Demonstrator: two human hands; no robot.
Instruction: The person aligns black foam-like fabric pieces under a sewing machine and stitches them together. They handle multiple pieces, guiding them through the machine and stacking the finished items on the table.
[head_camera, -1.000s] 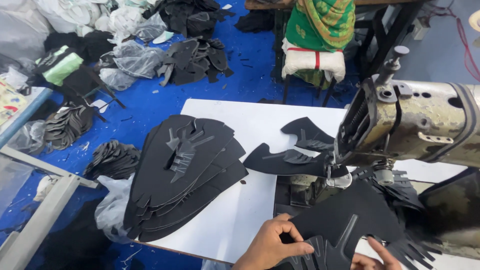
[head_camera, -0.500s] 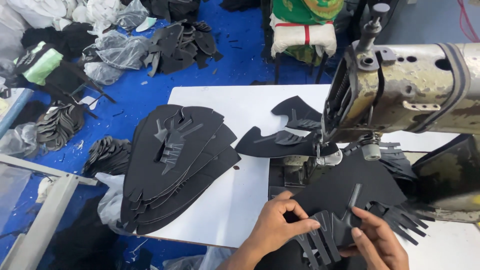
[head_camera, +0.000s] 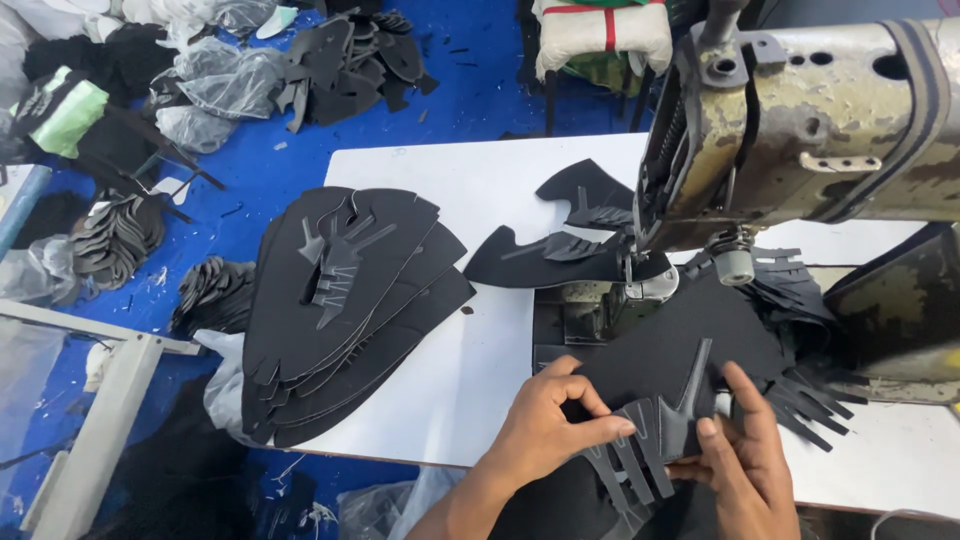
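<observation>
Sewing machine: an old, worn cream sewing machine (head_camera: 800, 120) stands on the white table (head_camera: 460, 170); everything below is placed from it.
Left hand: the left hand (head_camera: 545, 430) sits in front of the machine, near the table's front edge, fingers curled closed, with the fingertips pinching the pronged trim piece against the big panel.
Right hand: the right hand (head_camera: 745, 460) is just to the right of the left hand, also in front of the machine; thumb and forefinger are closed on the trim piece's right edge, the other fingers loosely bent.
Trim piece: the pronged trim piece (head_camera: 665, 430), dark grey with several narrow strips fanning downward, lies between the two hands, on top of the panel.
Panel: the large black panel (head_camera: 680, 340) spreads from under the machine's needle area toward the hands.
Finished pieces: two black pieces with fitted trims (head_camera: 560, 255) lie just left of the machine's head.
Stack: a stack of black panels (head_camera: 350, 310), with one loose trim on top, lies well left of the machine, overhanging the table's edge.
Floor: the blue floor (head_camera: 480, 70) behind and left of the machine holds scattered black offcuts (head_camera: 350, 60) and clear plastic bags (head_camera: 200, 90).
</observation>
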